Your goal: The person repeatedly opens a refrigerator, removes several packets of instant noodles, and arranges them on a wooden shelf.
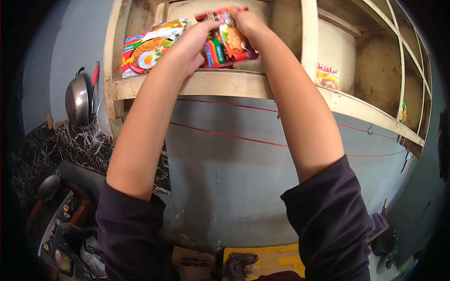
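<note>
Both my arms reach up to a wooden wall shelf (225, 83). A red packet of instant noodles (232, 40), with a picture of a noodle dish, is tilted between my hands in the middle compartment. My right hand (251, 27) is closed on its upper right side. My left hand (193, 47) grips at its left side, with the fingers partly hidden. Another dark red packet lies behind or below it, too blurred to separate clearly. Left of my left hand, white instant noodle packets (147, 54) with a fried egg picture lean together on the shelf.
A smaller noodle packet (327, 76) stands in the compartment to the right. Red cords (229, 133) run under the shelf. A wok (78, 99) hangs on the left wall above the stove (58, 220). Below is a yellow surface (276, 257).
</note>
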{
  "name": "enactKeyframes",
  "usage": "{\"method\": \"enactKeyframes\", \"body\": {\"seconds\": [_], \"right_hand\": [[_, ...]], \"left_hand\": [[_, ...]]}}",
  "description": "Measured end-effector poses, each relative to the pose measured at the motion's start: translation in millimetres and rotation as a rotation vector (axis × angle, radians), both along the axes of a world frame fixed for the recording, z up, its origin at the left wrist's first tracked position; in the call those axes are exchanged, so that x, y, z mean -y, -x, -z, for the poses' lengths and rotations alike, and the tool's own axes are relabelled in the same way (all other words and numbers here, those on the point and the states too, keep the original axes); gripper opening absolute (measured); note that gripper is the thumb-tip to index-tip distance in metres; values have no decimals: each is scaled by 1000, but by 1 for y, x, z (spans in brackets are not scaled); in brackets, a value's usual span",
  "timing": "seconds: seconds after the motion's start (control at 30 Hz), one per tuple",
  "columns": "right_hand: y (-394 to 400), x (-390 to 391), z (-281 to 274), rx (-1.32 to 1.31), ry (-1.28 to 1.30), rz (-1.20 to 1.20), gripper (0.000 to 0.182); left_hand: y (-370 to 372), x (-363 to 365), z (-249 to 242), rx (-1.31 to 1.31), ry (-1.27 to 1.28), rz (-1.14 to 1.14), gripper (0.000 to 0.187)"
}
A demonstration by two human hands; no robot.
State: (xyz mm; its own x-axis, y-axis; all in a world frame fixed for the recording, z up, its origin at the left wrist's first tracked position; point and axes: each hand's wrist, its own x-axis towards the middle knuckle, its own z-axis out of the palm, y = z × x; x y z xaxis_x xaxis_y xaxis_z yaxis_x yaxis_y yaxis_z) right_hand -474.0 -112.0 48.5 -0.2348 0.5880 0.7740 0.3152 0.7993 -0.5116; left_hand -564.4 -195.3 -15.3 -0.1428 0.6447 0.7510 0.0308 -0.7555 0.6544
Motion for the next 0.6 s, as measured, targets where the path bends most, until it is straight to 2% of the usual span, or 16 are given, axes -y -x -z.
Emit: {"method": "enactKeyframes", "body": {"seconds": [0.03,0.1,0.13,0.2,0.23,0.27,0.3,0.33,0.4,0.47,0.5,0.57,0.6], "right_hand": [[-6,11,2,-89,-274,164,35],[-19,20,8,-502,-663,32,38],[-53,40,17,-421,-707,-279,35],[-105,75,30,-421,-753,-603,35],[-119,79,31,-513,-765,-624,33],[-150,83,31,-425,-768,-618,36],[-185,88,32,-337,-767,-616,40],[-206,104,46,-330,-805,-453,44],[-262,120,53,-150,-778,-208,53],[-302,117,49,74,-603,-60,62],[-313,110,45,155,-528,135,60],[-328,61,40,142,-653,152,39],[-341,35,31,82,-759,206,39]], "left_hand": [[0,1,1,-29,-54,-78,48],[-6,-6,-3,-147,-304,-470,60],[-29,13,5,-196,-504,-500,69],[-59,32,6,-316,-544,-391,65],[-76,40,5,-353,-538,-354,64],[-90,33,-3,-510,-884,-323,60],[-106,35,-1,-578,-973,-393,58],[-126,39,2,-612,-991,-505,56],[-164,38,-1,-646,-993,-624,53],[-193,25,-13,-686,-831,-567,52],[-204,14,-17,-718,-790,-517,51],[-223,-19,-30,-742,-760,-453,49],[-226,-49,-39,-685,-862,-525,56]]}}
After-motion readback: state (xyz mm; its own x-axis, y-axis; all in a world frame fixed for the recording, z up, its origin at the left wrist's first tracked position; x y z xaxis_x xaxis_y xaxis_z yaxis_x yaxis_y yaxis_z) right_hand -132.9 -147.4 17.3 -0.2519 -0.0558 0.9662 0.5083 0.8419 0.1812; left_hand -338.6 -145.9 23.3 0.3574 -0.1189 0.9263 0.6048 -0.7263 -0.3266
